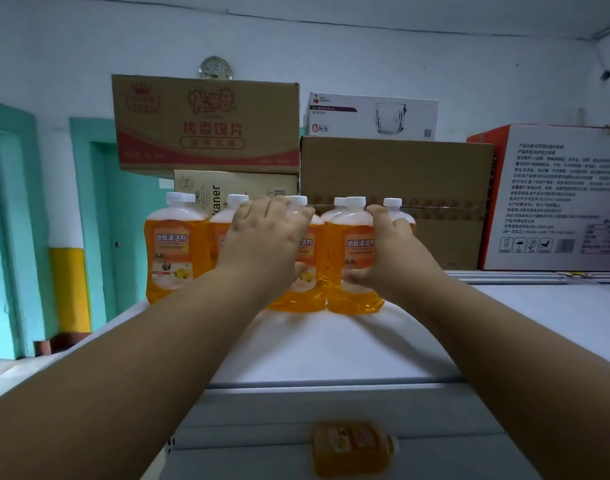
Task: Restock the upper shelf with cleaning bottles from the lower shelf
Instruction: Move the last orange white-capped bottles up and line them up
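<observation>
Several orange cleaning bottles with white caps stand in a cluster on the white upper shelf [331,348]. My left hand [263,237] is wrapped around a front-row bottle [305,285], covering its neck and most of its label. My right hand [388,252] grips the right side of the neighbouring front bottle [352,258], thumb low on its label. The leftmost bottle [173,252] stands free. More bottles stand behind, partly hidden. One further orange bottle [354,448] lies on its side on the lower level below the shelf edge.
Stacked cardboard boxes [206,123] and a large brown box [397,174] stand right behind the bottles. A white and red box [556,199] is at the right. A glass-mug box [371,116] tops the brown one. Teal door frames are at the left.
</observation>
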Motion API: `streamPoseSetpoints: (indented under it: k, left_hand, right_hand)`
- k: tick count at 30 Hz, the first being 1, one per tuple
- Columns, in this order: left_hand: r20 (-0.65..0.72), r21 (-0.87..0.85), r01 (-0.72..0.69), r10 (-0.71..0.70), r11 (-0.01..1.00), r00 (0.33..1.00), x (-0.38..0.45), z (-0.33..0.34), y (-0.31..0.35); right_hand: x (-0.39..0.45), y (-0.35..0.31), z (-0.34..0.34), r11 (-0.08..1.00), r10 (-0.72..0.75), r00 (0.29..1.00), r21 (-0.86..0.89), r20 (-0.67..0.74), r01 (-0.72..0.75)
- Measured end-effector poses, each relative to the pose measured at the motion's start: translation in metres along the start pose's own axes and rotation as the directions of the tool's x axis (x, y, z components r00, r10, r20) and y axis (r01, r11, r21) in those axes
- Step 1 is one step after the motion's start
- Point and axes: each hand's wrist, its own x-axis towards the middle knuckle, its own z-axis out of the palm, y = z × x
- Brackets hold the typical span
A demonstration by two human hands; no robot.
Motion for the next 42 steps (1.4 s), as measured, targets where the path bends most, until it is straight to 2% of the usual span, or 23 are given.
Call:
streamPoseSetpoints:
  k: [11, 14, 17, 20, 23, 25, 28, 32, 38, 42]
  left_hand:
    - [0.062, 0.070, 0.022, -0.026, 0.997, 0.998, -0.003, 0.001, 0.008]
    - [0.111, 0.043, 0.027, -0.032, 0.999, 0.993, -0.007, -0.011, 0.009]
    - [0.084, -0.127, 0.070, -0.060, 0.989, 0.995, -0.024, -0.034, 0.017]
    - [0.016, -0.334, 0.074, -0.073, 0.940, 0.997, -0.065, -0.059, 0.041]
    - [0.002, -0.472, 0.099, -0.111, 0.876, 0.994, -0.105, -0.074, 0.074]
    - [0.005, -0.534, 0.121, -0.140, 0.837, 0.990, -0.123, -0.081, 0.095]
    - [-0.062, -0.566, 0.073, -0.130, 0.821, 0.990, -0.144, -0.086, 0.125]
    - [-0.119, -0.597, 0.035, -0.132, 0.801, 0.984, -0.173, -0.085, 0.166]
    - [0.144, -0.601, 0.180, -0.116, 0.779, 0.983, -0.231, -0.063, 0.225]
    - [0.366, -0.576, 0.286, -0.072, 0.766, 0.928, -0.252, -0.042, 0.240]
  right_hand:
    - [-0.006, -0.002, 0.003, 1.000, 0.017, 1.000, 0.000, -0.011, -0.017]
    - [-0.017, -0.004, -0.005, 1.000, -0.023, 0.997, -0.007, -0.068, 0.023]
    - [-0.033, -0.008, -0.020, 0.994, -0.109, 0.977, 0.007, -0.185, 0.112]
    - [-0.051, -0.013, -0.039, 0.978, -0.199, 0.947, 0.010, -0.253, 0.208]
    - [-0.069, -0.015, -0.058, 0.962, -0.259, 0.919, 0.004, -0.296, 0.272]
    - [-0.080, -0.013, -0.071, 0.955, -0.282, 0.908, 0.001, -0.309, 0.297]
    - [-0.096, -0.004, -0.087, 0.949, -0.297, 0.909, 0.014, -0.294, 0.315]
    - [-0.127, 0.018, -0.108, 0.933, -0.303, 0.913, 0.109, -0.273, 0.342]
    - [-0.201, 0.056, -0.107, 0.887, -0.353, 0.912, 0.236, -0.210, 0.397]
    - [-0.238, 0.074, -0.088, 0.881, -0.349, 0.928, 0.293, -0.131, 0.373]
